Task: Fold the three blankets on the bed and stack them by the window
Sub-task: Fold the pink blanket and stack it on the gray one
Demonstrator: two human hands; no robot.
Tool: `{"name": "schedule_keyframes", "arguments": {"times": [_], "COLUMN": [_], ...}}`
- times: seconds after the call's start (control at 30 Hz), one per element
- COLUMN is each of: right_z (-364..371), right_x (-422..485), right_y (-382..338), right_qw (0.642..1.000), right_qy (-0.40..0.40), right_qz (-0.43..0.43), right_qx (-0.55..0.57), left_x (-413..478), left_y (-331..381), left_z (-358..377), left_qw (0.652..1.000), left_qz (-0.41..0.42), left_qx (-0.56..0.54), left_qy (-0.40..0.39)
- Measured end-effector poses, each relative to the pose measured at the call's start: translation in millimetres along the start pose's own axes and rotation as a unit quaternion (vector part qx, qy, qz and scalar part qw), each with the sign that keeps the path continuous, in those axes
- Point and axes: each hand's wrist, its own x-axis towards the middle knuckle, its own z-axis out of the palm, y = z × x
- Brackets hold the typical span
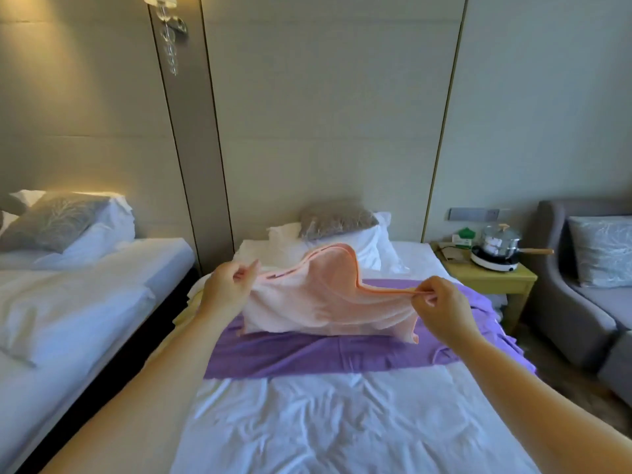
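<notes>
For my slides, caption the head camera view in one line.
The left hand and right hand pinch the peach blanket by its top edge above a purple blanket spread on the bed.

Only the person's two arms are in view. The left forearm (147, 381) and the right forearm (533, 381) are bare along all their visible length, down to the picture's edge. The left hand (227, 285) and the right hand (439, 302) are bare too. The fingernails are too blurred to describe.
</notes>
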Motion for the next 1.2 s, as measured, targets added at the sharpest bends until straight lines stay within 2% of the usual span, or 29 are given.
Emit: {"name": "schedule_keyframes", "arguments": {"times": [0.13,0.4,0.47,0.6,0.7,0.8,0.93,1.0,1.07,1.1,1.2], "right_z": [33,79,79,64,39,14,4,7,11,13,15], "right_x": [-111,-318,-351,-390,-409,-428,-454,-462,-465,-465,-463], "right_y": [62,150,167,191,201,214,229,234,237,239,245], "right_qw": [0.988,0.936,0.926,0.916,0.889,0.885,0.901,0.91,0.915,0.915,0.913], "right_qy": [-0.104,-0.211,-0.219,-0.244,-0.268,-0.257,-0.256,-0.256,-0.228,-0.198,-0.099], "right_qz": [0.105,0.262,0.283,0.266,0.27,0.274,0.251,0.249,0.289,0.32,0.385], "right_qx": [-0.053,-0.105,-0.125,-0.175,-0.253,-0.274,-0.245,-0.208,-0.167,-0.146,-0.096], "left_x": [-98,-269,-296,-332,-352,-375,-407,-424,-442,-452,-477], "left_y": [-89,-216,-238,-272,-288,-295,-297,-289,-276,-269,-240], "left_z": [6,8,5,-14,-36,-51,-42,-29,-12,-2,36], "left_qw": [0.987,0.919,0.908,0.893,0.879,0.864,0.821,0.785,0.766,0.775,0.854], "left_qz": [-0.128,-0.309,-0.332,-0.366,-0.404,-0.424,-0.43,-0.45,-0.405,-0.366,-0.176], "left_qx": [0.066,0.113,0.128,0.157,0.191,0.227,0.303,0.342,0.409,0.425,0.383], "left_qy": [-0.071,-0.219,-0.222,-0.208,-0.17,-0.151,-0.22,-0.252,-0.286,-0.29,-0.305]}}
